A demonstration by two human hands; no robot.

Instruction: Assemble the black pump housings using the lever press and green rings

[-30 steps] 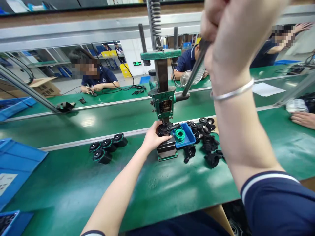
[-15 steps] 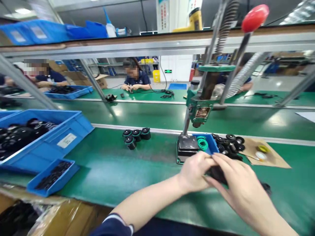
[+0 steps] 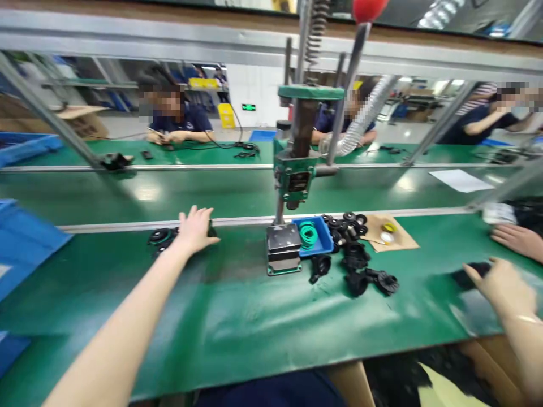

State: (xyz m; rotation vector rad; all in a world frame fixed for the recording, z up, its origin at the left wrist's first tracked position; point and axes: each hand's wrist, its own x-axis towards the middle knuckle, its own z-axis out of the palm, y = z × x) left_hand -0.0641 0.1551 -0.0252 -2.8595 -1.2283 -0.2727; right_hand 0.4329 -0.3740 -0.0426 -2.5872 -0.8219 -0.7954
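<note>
My left hand (image 3: 193, 230) is stretched out over the far left part of the green bench, fingers spread, just above black round parts (image 3: 160, 236) with green rings; it hides some of them. Far to the right, my right hand (image 3: 504, 287) has its thumb and fingers around a black part (image 3: 470, 274), whose shape is blurred. Between the hands stands a green hand press (image 3: 299, 181) with a metal block (image 3: 283, 240) at its base. A blue bin (image 3: 324, 240) beside it holds green rings (image 3: 308, 234). Black plastic housings (image 3: 357, 282) lie loose to its right.
A brown sheet (image 3: 407, 240) carries a small yellow-rimmed item. Another person's hand (image 3: 520, 240) rests at the right edge, close to mine. Blue crates (image 3: 29, 249) stand at left. A metal shelf rail (image 3: 169, 42) crosses above; co-workers sit opposite.
My hands were together around a black part in front of the press; now they are far apart, left hand to the left, right hand to the right. The view has swung right.
</note>
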